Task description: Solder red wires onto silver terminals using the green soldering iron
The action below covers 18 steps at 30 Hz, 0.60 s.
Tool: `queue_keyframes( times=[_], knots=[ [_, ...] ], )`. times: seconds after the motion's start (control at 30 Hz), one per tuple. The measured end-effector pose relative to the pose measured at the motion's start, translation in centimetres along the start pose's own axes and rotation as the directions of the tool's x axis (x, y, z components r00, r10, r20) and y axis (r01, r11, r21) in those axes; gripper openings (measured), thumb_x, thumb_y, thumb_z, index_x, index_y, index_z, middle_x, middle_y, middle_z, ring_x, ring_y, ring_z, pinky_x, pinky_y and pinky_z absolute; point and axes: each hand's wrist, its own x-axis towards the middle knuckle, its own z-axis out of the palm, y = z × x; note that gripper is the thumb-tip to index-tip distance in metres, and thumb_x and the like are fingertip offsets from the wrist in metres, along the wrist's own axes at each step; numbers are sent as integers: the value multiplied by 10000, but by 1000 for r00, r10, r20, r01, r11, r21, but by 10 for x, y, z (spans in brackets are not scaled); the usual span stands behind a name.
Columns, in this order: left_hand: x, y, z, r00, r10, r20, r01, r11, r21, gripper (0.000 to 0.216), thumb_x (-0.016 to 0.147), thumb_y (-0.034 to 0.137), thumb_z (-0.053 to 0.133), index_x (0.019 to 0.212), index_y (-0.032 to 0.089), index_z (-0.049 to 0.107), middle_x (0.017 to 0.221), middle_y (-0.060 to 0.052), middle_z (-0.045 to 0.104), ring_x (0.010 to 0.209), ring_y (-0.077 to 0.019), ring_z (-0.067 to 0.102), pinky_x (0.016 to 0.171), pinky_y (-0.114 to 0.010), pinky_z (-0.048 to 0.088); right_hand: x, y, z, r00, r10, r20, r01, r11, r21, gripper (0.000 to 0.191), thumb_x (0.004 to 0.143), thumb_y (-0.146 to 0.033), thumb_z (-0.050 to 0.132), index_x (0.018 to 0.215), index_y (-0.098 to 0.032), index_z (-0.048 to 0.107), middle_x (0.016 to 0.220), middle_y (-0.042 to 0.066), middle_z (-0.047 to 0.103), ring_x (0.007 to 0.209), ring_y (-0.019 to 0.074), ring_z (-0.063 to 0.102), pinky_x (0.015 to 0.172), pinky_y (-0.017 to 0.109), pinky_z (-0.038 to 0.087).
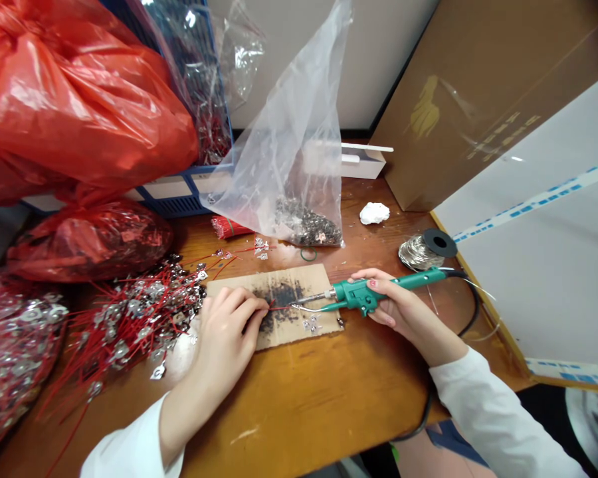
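My right hand (401,309) is closed around a green soldering iron (369,294), whose metal tip points left onto a scorched cardboard pad (319,282). My left hand (229,325) rests on the pad's left part, fingers pinched on a thin red wire (278,307) that meets the iron's tip. A few small metal terminals (311,324) lie on the pad just below the tip. A heap of red wires with metal lugs (129,315) lies right beside my left hand.
A solder spool (421,251) sits behind the iron, with a white lump (374,213) farther back. A clear bag of small metal parts (299,172), red plastic bags (74,113), a blue crate (179,196) and a cardboard panel (478,86) ring the wooden table (299,392).
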Motion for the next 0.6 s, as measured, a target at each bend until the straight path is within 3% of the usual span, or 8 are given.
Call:
queue_keyframes(
  times=[0.47,0.6],
  knots=[
    [-1,1,1,1000,5,-9,-5,1000,16,172,938,198,520,852,195,669,848,-43,666,829,-219,535,701,-361,323,-17,13,0,995,-62,-83,62,998,-3,245,771,-358,667,962,-206,646,722,8,628,355,23,305,344,208,160],
    [-1,2,1,1000,-5,5,5,1000,29,184,947,206,505,861,204,668,856,-41,669,836,-218,535,714,-365,335,-20,14,2,995,-60,-80,61,998,10,240,759,-371,692,944,-223,655,759,13,639,374,31,321,346,204,169]
  ],
)
